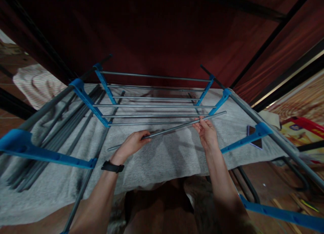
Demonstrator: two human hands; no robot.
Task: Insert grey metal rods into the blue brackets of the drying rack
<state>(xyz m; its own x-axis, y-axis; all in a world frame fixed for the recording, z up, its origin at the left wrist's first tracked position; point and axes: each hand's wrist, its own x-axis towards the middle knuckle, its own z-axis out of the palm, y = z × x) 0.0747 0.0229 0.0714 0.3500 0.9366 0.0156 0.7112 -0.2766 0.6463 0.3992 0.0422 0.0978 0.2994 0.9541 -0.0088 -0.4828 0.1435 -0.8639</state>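
Observation:
A thin grey metal rod (174, 127) runs slantwise from lower left to upper right, held by both hands. My left hand (133, 144) is wrapped round it near its lower end; a black watch sits on that wrist. My right hand (206, 131) pinches the rod near its upper end, close to a blue plastic connector (217, 105). Just beyond the rod stands a partly built rack with several parallel grey rods (154, 106) set between blue side brackets (88, 102).
A grey towel (162, 156) covers the surface under the rack. Loose grey rods (58, 132) lie in a bundle at the left. A phone (254, 136) rests on the towel at the right. Blue brackets on grey poles flank both sides. Dark red curtain behind.

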